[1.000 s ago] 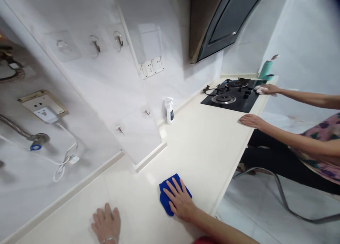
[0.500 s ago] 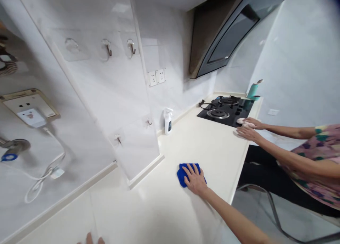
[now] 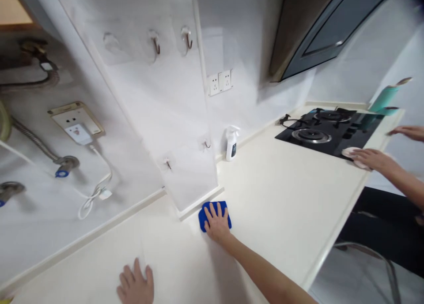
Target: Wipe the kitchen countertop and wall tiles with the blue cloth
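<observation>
My right hand point(image 3: 217, 224) grips a blue cloth point(image 3: 202, 213) from above, its fingers spread over it and pressing it to the white countertop point(image 3: 265, 207). The cloth lies beside the foot of the jutting wall corner. At the bottom of the view my left hand point(image 3: 135, 282) rests palm down on the counter, open, with nothing under its fingers that I can see. A white spray bottle point(image 3: 232, 145) stands upright against the wall, beyond the cloth.
At the right, another person's hand point(image 3: 372, 159) presses a pale cloth point(image 3: 354, 153) at the edge of the black gas hob point(image 3: 327, 132). A range hood point(image 3: 318, 35) overhangs it. A plugged-in charger point(image 3: 78, 133) with a dangling cable and wall hooks point(image 3: 155, 43) are on the left.
My right hand has slid the blue cloth left, up to the wall corner. My left hand has come further into view. The view has turned left, and the other person's hands have moved apart.
</observation>
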Action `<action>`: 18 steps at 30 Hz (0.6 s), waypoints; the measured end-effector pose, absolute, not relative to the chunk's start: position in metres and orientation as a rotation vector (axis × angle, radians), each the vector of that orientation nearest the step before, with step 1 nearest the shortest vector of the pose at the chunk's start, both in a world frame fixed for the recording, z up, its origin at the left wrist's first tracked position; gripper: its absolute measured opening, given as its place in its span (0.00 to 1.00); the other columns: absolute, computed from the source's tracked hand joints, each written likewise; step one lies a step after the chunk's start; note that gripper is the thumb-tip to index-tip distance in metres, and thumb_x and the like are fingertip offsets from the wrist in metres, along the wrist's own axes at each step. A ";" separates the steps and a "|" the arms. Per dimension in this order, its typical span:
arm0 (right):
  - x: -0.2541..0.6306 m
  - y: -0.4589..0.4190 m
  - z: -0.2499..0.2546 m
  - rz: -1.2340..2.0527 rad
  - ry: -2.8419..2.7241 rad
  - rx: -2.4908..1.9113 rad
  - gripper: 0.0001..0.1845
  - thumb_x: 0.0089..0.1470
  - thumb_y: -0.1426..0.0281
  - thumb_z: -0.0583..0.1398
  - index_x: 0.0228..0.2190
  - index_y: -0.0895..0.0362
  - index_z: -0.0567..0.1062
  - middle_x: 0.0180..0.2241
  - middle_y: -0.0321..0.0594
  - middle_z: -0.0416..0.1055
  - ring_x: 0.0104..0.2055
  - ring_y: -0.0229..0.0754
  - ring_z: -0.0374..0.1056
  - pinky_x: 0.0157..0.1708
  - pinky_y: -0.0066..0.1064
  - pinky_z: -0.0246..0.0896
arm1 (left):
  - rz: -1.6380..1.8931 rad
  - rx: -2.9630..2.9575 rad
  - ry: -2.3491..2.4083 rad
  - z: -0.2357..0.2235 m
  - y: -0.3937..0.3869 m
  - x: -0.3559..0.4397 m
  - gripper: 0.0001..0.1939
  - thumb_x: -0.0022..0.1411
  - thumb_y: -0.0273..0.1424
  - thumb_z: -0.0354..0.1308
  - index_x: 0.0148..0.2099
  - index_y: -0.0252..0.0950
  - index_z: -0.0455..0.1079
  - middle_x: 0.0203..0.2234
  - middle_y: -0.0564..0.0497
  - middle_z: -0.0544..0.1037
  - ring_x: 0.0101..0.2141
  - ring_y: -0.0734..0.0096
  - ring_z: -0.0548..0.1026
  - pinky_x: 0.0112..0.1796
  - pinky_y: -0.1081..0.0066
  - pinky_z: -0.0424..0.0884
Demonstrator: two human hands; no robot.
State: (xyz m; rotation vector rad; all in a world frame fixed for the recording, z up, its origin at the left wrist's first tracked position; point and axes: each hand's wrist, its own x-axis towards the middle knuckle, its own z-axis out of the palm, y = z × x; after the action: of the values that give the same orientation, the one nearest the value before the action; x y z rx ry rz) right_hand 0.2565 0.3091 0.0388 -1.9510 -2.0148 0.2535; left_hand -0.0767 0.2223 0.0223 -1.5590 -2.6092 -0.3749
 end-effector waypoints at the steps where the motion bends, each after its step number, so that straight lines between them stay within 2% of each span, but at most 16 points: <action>1: 0.247 0.297 0.040 0.284 -2.089 -1.868 0.35 0.58 0.61 0.54 0.66 0.54 0.57 0.69 0.49 0.47 0.70 0.71 0.36 0.62 0.69 0.28 | -0.354 -1.570 -2.614 0.026 0.221 -0.075 0.36 0.65 0.47 0.36 0.68 0.33 0.57 0.68 0.33 0.55 0.68 0.44 0.49 0.63 0.43 0.49; 5: 0.230 0.235 0.037 0.380 -2.351 -1.482 0.36 0.59 0.59 0.55 0.66 0.46 0.55 0.70 0.41 0.45 0.70 0.66 0.37 0.64 0.66 0.30 | -0.307 -1.578 -2.631 0.033 0.218 -0.069 0.35 0.66 0.45 0.37 0.69 0.33 0.55 0.68 0.32 0.53 0.68 0.44 0.48 0.64 0.43 0.48; 9: 0.268 0.186 0.028 0.354 -2.508 -1.181 0.36 0.59 0.58 0.56 0.66 0.41 0.53 0.71 0.36 0.44 0.71 0.61 0.39 0.65 0.62 0.36 | -0.251 -1.579 -2.638 0.032 0.215 -0.066 0.33 0.68 0.43 0.37 0.69 0.33 0.54 0.69 0.32 0.53 0.68 0.42 0.47 0.65 0.44 0.46; 14: 0.318 0.184 0.022 0.246 -2.550 -1.230 0.35 0.61 0.57 0.54 0.67 0.45 0.53 0.70 0.39 0.45 0.71 0.58 0.40 0.66 0.59 0.41 | -0.223 -1.586 -2.578 0.030 0.213 -0.063 0.31 0.69 0.41 0.37 0.69 0.34 0.54 0.68 0.30 0.53 0.68 0.39 0.47 0.64 0.43 0.47; 18: 0.275 0.205 0.023 0.180 -2.505 -1.332 0.37 0.61 0.60 0.54 0.68 0.51 0.52 0.71 0.45 0.41 0.72 0.61 0.34 0.66 0.63 0.37 | -0.240 -1.564 -2.573 0.027 0.212 -0.062 0.30 0.69 0.39 0.39 0.69 0.33 0.54 0.68 0.31 0.53 0.69 0.41 0.45 0.64 0.43 0.46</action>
State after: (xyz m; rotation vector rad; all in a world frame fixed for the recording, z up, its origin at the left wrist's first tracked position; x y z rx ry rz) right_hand 0.2749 0.2050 0.0230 -1.3320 -2.5045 0.1803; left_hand -0.0615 0.2117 0.0269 -1.5636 -2.5729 -0.2399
